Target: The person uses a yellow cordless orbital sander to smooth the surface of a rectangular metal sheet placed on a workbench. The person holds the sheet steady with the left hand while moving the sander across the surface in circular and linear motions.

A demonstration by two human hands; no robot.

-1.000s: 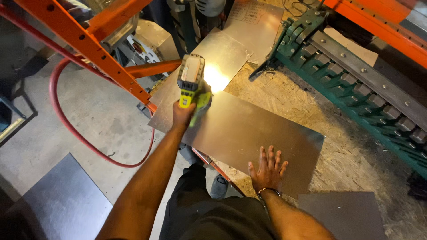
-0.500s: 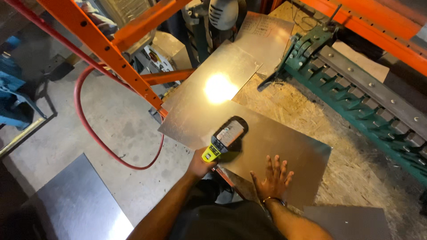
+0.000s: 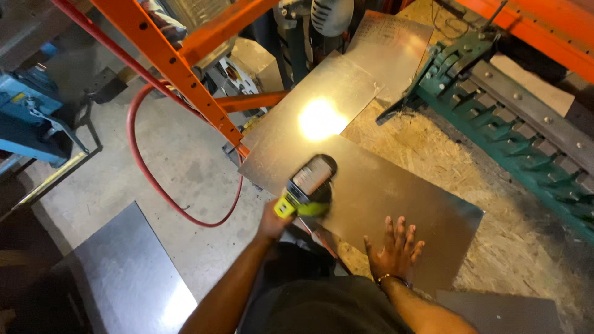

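From the head view, the yellow-green and black power tool (image 3: 307,187) is blurry, so its tip is hard to make out. The left hand (image 3: 272,221) has its fingers wrapped tight around the tool's handle, over the near edge of the flat grey metal sheet (image 3: 396,198). The right hand (image 3: 394,249) lies flat on that sheet, fingers spread. A bright glare hides part of the second shiny metal sheet (image 3: 312,117) behind.

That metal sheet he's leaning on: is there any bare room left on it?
Yes: the metal sheet is bare between the power tool and right hand, and toward its right corner. The near-left edge is crowded by the left hand.
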